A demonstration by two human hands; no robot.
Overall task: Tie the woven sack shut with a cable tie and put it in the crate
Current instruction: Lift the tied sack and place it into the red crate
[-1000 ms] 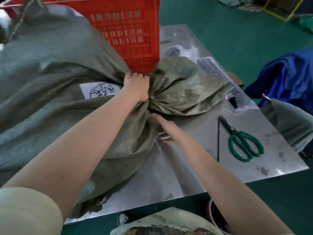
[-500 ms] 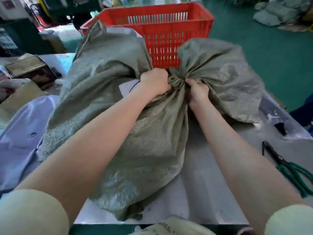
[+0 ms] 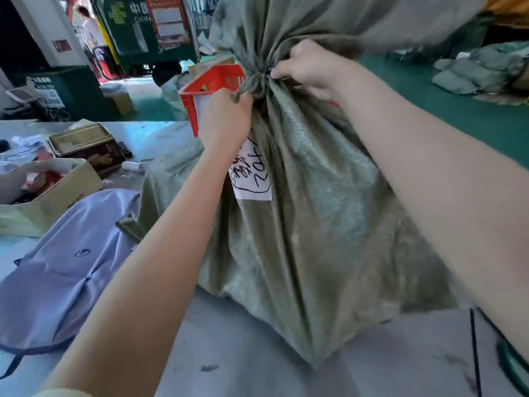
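The grey-green woven sack [image 3: 309, 230] stands upright on the metal table [image 3: 229, 353], its neck bunched tight and its loose top flaring above. A white label with handwriting [image 3: 253, 176] is stuck on its front. My left hand [image 3: 226, 121] grips the sack just below the bunched neck. My right hand [image 3: 312, 70] pinches the neck from the right, where a small dark piece shows at the fingertips. The red plastic crate [image 3: 211, 87] stands behind the sack, mostly hidden by it. A loose black cable tie [image 3: 475, 351] lies on the table at the right.
A lilac cloth bag [image 3: 65, 267] lies at the left. Behind it are a cardboard box with tape rolls [image 3: 45, 184] and a brown tin [image 3: 86, 147]. Green scissor handles [image 3: 512, 359] peek in at the right edge. Sacks lie on the green floor [image 3: 472, 70] beyond.
The sack has been raised from lying flat to standing upright. My right hand came from the table up to the neck, and both hands rose with it.
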